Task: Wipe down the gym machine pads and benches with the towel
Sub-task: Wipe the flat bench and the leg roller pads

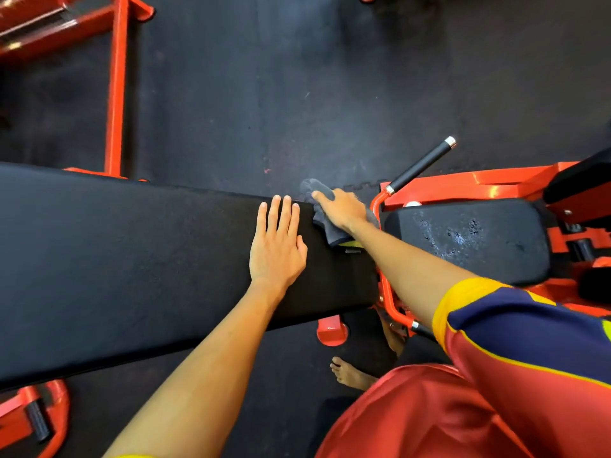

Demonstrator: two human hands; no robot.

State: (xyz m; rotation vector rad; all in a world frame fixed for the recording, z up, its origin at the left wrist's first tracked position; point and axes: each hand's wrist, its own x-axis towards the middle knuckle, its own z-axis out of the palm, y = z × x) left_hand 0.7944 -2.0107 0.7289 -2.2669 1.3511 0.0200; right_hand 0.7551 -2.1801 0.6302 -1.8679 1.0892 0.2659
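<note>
well, the left hand [277, 252] lies flat, palm down, on the long bench pad [132, 259], near its right end. its fingers [274, 213] are straight and close together, reaching to the pad's far edge, with the thumb tucked alongside; it holds nothing.

just beside it to the right, the right hand [344, 209] rests on top of the grey towel [325, 228], pressing it against the pad's far right corner. the index finger [322, 196] lies stretched over the cloth; the other fingers are hidden behind the back of the hand, so i cannot tell whether they curl round the towel or only press it. the towel is bunched, one end poking out past the fingertips and over the pad's edge, the other showing under the wrist.

the long pad is black and slants across the view. to its right, apart from it, sits a shorter black seat pad [469, 236] with a scuffed, shiny patch. an orange frame [479, 183] carries both, and a black handle [420, 165] with a metal cap sticks up behind the towel. the floor [264, 94] is dark rubber matting, with more orange framing [117, 94] at upper left. a bare foot [350, 375] stands on the floor below the pad.
</note>
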